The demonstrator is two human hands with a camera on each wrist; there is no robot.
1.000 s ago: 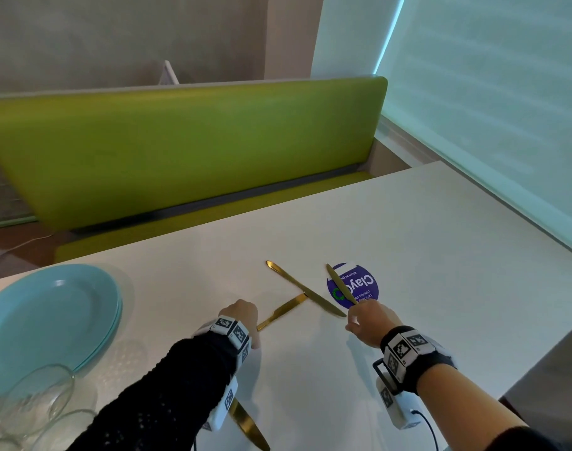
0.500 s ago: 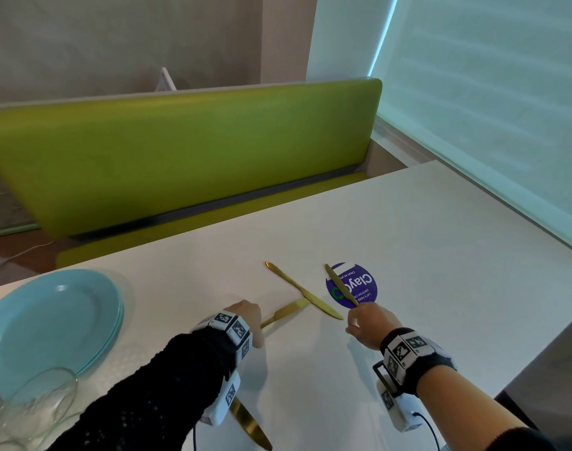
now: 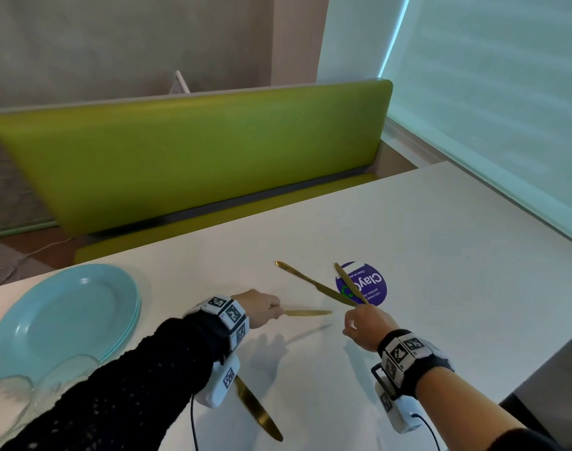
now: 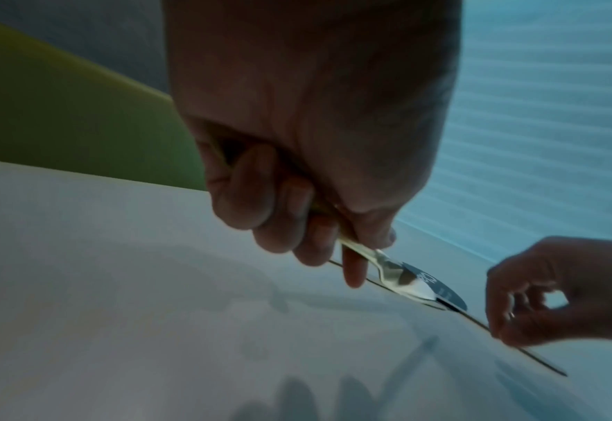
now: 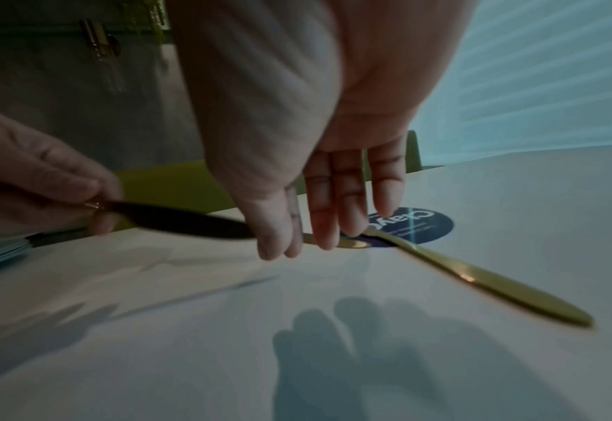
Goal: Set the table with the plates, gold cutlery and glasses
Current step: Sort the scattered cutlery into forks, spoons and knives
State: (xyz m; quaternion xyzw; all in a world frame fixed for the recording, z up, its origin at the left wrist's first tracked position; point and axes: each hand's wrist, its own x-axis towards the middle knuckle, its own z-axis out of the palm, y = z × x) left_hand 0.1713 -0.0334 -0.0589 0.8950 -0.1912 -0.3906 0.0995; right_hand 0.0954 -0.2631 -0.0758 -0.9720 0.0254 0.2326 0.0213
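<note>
My left hand (image 3: pixel 262 309) grips the handle of a gold knife (image 3: pixel 307 312) and holds it level just above the white table (image 3: pixel 441 255), blade pointing right. My right hand (image 3: pixel 356 323) pinches, between thumb and forefinger, the near end of a long gold knife (image 3: pixel 310 283) lying on the table. In the right wrist view its other fingers (image 5: pixel 347 205) hang straight down onto another gold piece (image 5: pixel 477 277), which crosses a purple sticker (image 3: pixel 372 284). A stack of teal plates (image 3: pixel 63 317) sits at the left, with clear glasses (image 3: pixel 34 385) in front of it.
One more gold knife (image 3: pixel 257 410) lies near the table's front edge, partly under my left wrist. A green bench (image 3: pixel 193 151) runs along the far side. The table's right edge meets a window blind (image 3: pixel 506 109).
My left hand has lifted its knife off the table and swung the blade round to point right. My right hand has stayed at the same spot.
</note>
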